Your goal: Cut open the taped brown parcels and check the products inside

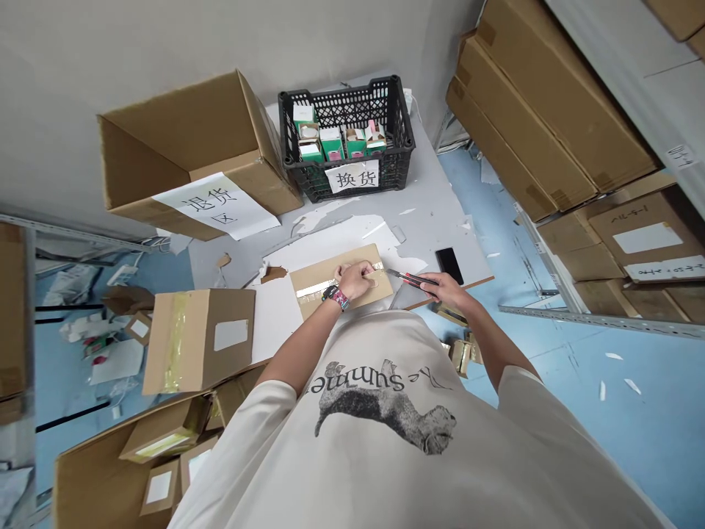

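Observation:
A flat cardboard box [344,273], with shiny tape along its top, lies on the table in front of me. My left hand [355,281] rests on top of it, fingers curled together by the tape. Whatever those fingers pinch, if anything, is too small to make out. In my right hand [445,289] is a utility knife [414,280] with a black and red handle. Its blade end points left, close to the right end of the box. Just beyond that hand, a black phone [450,264] lies on the table.
A black plastic crate [346,173] of small green-and-white boxes stands at the back, beside a large open carton [181,150] with a paper sign. A taped carton [201,338] sits at the left. Shelves of cartons [551,110] rise on the right. Paper scraps litter the table [424,198].

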`<state>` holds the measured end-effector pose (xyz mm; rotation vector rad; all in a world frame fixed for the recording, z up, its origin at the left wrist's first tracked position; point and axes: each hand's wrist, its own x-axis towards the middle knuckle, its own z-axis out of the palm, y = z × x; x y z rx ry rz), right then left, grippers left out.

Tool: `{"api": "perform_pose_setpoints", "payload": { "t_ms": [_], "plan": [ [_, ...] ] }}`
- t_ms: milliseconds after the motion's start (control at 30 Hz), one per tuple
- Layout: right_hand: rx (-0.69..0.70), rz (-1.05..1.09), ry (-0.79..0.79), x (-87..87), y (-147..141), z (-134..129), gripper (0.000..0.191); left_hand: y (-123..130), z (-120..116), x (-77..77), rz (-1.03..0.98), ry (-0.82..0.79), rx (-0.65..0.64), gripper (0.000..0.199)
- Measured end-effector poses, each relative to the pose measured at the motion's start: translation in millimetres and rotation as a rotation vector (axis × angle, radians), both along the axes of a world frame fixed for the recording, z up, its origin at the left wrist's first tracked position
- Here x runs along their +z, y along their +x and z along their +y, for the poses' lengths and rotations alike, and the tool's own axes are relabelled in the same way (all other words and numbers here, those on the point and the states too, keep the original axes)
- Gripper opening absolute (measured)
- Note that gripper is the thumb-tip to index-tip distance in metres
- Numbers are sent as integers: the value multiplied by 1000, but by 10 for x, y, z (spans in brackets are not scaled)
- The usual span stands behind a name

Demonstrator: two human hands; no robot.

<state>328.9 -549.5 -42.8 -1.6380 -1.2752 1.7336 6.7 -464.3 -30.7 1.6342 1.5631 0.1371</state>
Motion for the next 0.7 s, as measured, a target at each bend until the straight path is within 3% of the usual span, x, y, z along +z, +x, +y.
{"api": "perform_pose_setpoints", "payload": {
  "t_ms": [167,467,600,700],
  "plan": [
    [-43,-3,12,-31,17,69,68,10,-4,10,1,1,-1,25],
    [102,-71,116,-51,-80,139,43,15,-16,-11,-11,3,10,27],
    [112,-112,84,-43,-20,165,50,9,-2,-15,-55,-16,12,28],
    [106,-207,149,-42,-70,182,54,7,17,-20,-68,-26,16,27]
  ]
}}
